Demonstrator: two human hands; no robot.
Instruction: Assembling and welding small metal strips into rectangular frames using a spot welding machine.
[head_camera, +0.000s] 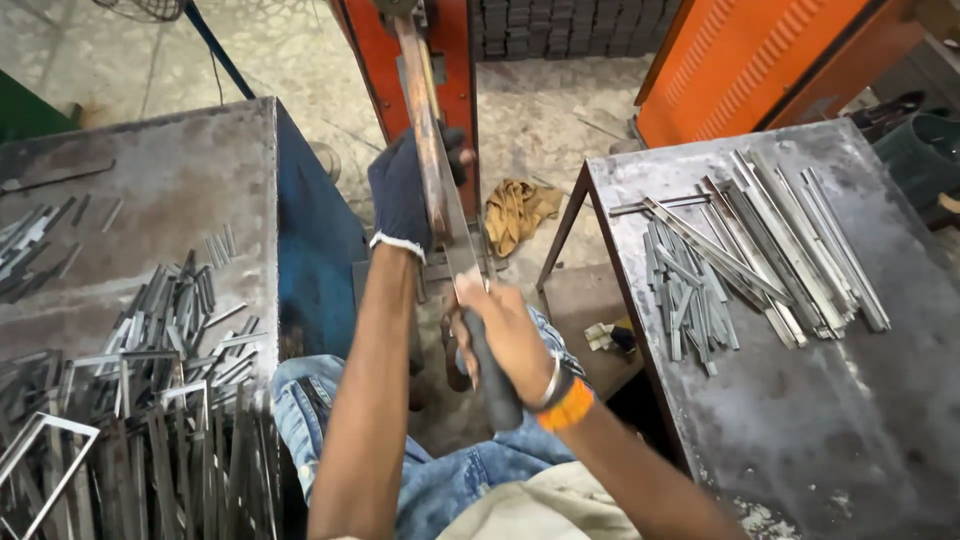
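Lever (432, 150) gripped near top by gloved left hand (402, 195); its handle (490, 370) clasped by right hand (505, 335). Cut strips (170, 330) piled left, long bars (770, 235) uncut right, prob. more to go.

The gloved left hand (402, 192) reached forward, arm outstretched; the bare right hand (503, 335) was fisted, wrist banded.

Your left hand (402, 195) wears a dark navy glove with a white cuff. Your right hand (505, 335) grips a black lever handle (490, 370); its wrist carries a silver bangle (552, 380) and an orange band (567, 408). The machine frame (455, 50) is orange-red. Grey metal strips (750, 250) lie along the far edge of the grey, rust-mottled right table (850, 420). The rag (518, 212) is mustard yellow.
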